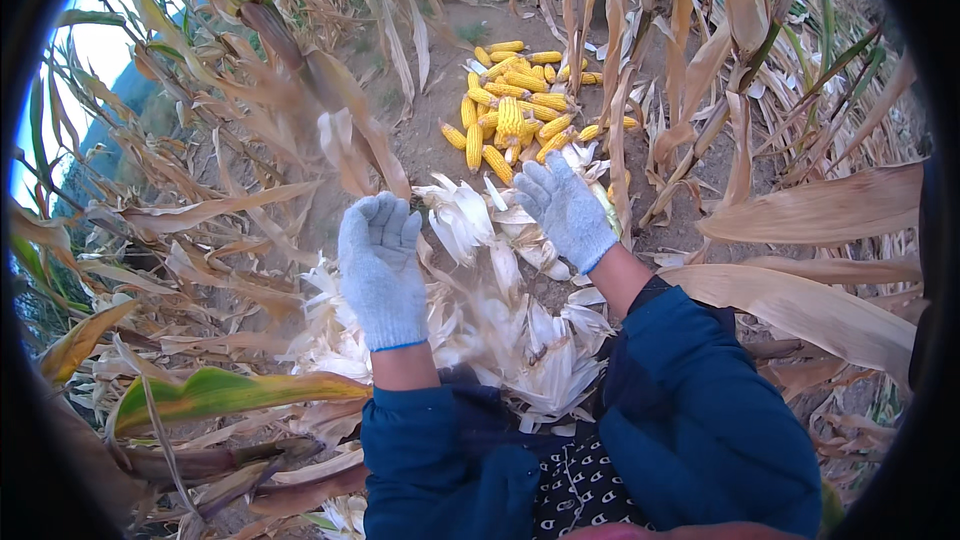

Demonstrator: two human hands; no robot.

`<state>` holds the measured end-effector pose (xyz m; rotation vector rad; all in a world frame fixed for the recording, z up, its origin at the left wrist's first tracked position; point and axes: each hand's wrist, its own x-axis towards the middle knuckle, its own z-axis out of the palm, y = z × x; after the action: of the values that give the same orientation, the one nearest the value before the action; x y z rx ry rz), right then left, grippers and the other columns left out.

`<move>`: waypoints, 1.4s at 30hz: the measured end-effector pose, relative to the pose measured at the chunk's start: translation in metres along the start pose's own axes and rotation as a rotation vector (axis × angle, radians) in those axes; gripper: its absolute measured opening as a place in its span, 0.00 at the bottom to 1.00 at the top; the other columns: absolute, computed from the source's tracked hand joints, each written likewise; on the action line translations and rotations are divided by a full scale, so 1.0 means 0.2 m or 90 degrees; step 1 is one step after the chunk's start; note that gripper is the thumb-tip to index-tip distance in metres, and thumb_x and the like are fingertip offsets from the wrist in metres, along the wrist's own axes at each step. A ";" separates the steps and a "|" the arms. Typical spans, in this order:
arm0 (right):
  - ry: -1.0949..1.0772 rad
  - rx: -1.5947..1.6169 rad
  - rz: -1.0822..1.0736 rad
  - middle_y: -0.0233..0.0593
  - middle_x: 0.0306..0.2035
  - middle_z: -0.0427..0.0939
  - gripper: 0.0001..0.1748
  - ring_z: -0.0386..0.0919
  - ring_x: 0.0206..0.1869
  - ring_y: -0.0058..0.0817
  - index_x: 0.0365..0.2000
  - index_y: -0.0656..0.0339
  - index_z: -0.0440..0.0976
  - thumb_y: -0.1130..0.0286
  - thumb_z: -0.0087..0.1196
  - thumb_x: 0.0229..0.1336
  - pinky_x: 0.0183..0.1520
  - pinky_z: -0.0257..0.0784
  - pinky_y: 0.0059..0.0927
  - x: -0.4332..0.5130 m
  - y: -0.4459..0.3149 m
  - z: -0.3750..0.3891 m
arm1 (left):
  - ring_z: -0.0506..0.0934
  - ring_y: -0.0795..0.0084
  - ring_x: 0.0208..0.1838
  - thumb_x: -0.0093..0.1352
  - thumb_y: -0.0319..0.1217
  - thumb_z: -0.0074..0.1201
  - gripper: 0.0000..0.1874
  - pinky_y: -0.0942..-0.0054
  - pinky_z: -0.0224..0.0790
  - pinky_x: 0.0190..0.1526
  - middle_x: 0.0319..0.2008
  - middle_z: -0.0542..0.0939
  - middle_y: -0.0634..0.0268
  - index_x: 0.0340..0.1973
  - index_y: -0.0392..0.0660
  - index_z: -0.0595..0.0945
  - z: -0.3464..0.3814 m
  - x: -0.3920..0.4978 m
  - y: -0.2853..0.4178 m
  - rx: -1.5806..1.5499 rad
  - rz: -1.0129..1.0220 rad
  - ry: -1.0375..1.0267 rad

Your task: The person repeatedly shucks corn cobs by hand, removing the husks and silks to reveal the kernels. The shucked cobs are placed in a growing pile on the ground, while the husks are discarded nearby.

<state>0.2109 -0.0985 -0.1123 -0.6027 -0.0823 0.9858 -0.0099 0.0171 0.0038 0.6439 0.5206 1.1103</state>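
Note:
My left hand (383, 266), in a pale knitted work glove with a blue cuff edge, is raised with its fingers loosely curled and nothing visible in it. A dry corn leaf (367, 142) hangs just beyond its fingertips. My right hand (568, 211), gloved alike, reaches toward a pile of husked yellow corn ears (525, 82), fingers extended and holding nothing. One ear (511, 120) looks larger than the others at the pile's front; whether it lies there or is in the air, I cannot tell. Pale husks (461, 221) lie between my hands.
More stripped husks (551, 360) are heaped close before my body. A thick corn stalk (274, 37) leans in at the upper left. Another stalk (709, 135) with an unhusked ear (747, 4) stands at right. Broad dry leaves (810, 206) jut in beside my right arm.

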 end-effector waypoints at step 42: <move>0.208 0.136 0.108 0.41 0.53 0.79 0.17 0.81 0.52 0.35 0.56 0.59 0.72 0.78 0.56 0.69 0.58 0.81 0.37 0.50 0.45 -0.66 | 0.84 0.62 0.52 0.80 0.38 0.51 0.12 0.60 0.78 0.55 0.47 0.85 0.57 0.46 0.43 0.81 0.02 -0.01 -0.09 -0.034 -0.176 -0.122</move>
<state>0.2432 -0.0405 -0.2879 -0.5734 0.3650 1.0322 0.0038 0.0084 -0.0068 0.6045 0.4000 0.7913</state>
